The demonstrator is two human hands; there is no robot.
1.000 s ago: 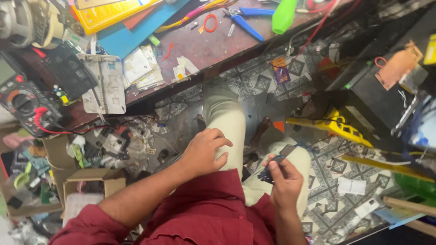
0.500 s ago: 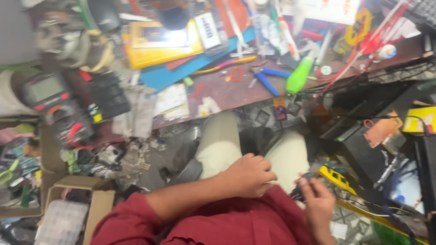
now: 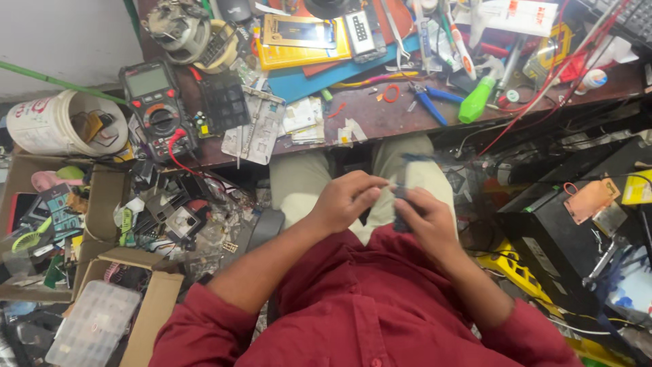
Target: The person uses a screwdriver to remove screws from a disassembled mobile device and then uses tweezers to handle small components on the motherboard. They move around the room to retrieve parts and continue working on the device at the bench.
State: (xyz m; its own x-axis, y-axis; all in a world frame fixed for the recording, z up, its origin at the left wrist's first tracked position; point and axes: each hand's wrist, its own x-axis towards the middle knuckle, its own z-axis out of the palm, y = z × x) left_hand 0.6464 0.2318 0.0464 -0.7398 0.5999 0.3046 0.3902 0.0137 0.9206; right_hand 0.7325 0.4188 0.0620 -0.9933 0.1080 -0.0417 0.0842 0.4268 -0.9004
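Observation:
Both hands meet over my lap, above the beige trousers (image 3: 299,187). My right hand (image 3: 426,219) grips a small dark flat part (image 3: 401,204), blurred and mostly hidden by the fingers. My left hand (image 3: 345,202) pinches the same part from the left with thumb and fingertips. Red shirt sleeves (image 3: 326,299) cover both arms. The cluttered workbench (image 3: 380,122) lies just beyond my knees.
On the bench lie a black-and-red multimeter (image 3: 155,109), blue-handled pliers (image 3: 429,102), a green bottle (image 3: 478,99), a yellow box (image 3: 302,42) and papers. A white bucket (image 3: 51,122) and cardboard boxes of parts (image 3: 102,224) stand left. A black case (image 3: 564,238) sits right.
The view has swung up toward the bench. My left hand has come off my knee and joined the right hand on the dark part, and both hands have risen to mid-lap.

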